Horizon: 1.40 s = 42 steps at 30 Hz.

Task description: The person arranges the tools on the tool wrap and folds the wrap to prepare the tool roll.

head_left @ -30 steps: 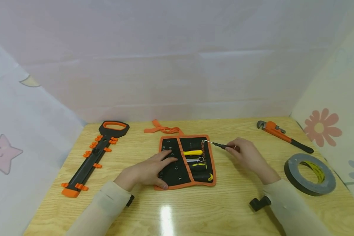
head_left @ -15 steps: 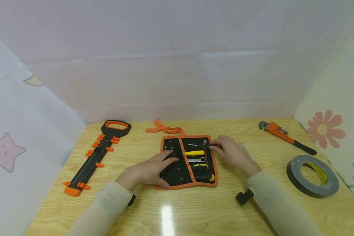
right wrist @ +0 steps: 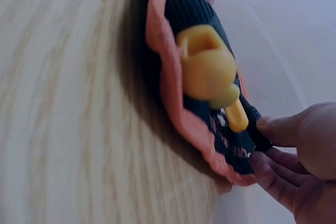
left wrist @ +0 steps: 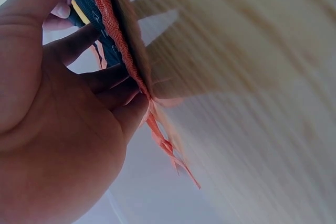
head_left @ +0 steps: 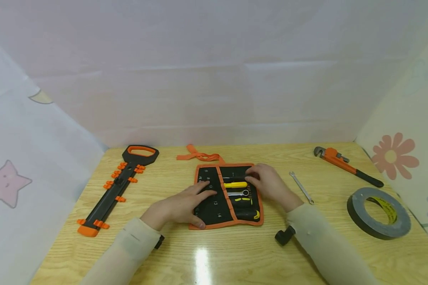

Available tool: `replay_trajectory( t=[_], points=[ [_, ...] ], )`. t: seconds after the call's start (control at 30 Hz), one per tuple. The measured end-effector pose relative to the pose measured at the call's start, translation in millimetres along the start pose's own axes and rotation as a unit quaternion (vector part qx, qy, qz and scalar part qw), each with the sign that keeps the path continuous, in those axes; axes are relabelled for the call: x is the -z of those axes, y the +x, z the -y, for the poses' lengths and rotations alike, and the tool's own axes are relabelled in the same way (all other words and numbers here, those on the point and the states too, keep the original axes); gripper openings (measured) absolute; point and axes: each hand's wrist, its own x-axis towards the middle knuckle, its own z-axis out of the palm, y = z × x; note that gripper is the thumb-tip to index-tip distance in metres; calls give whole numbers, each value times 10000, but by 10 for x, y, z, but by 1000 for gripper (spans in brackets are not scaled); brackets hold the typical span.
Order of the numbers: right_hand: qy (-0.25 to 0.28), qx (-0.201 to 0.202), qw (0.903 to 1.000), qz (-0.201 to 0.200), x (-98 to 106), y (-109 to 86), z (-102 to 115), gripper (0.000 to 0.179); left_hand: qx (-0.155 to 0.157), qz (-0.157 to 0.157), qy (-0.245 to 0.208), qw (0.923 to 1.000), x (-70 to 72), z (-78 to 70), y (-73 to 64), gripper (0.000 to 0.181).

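A black tool roll with orange edging lies unfolded on the table. My left hand rests on its numbered left part with fingers spread. My right hand, at the roll's upper right, pinches a black-handled screwdriver between thumb and fingers. Its shaft is out of sight at the topmost pocket. Below it in the pockets sit a yellow-handled tool, a ring-ended wrench, a black-and-yellow handle and a larger black handle with a yellow end. The right wrist view shows the black handle under the thumb.
A small combination wrench lies right of the right hand. Farther right are an orange pipe wrench and a roll of grey tape. On the left lies a black rack with orange clips. Orange ties trail behind the tool roll.
The right hand has moved left with the screwdriver, whose shaft has gone from view at the top pocket. The small wrench on the table has come into sight. The left hand stays put.
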Motion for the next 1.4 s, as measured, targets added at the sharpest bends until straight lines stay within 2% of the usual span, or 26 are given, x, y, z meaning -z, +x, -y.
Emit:
replay_trajectory(
  t=[0.27,0.5,0.83,1.4],
  points=[
    [412,-227,9989,-46,-76,82,85,24,7,6,2,10000,8,-1,-2,102],
    [542,-273,9981,84,-149,154,113,22,-36,37,-84,10000,14,-1,-12,102],
    [349,-101,9987,346,-204,232,154,18,-47,54,-189,9998,20,-6,-21,100],
    [460,-70,9968,651,-261,360,220,21,2,79,-221,9997,23,-4,-7,101]
  ],
)
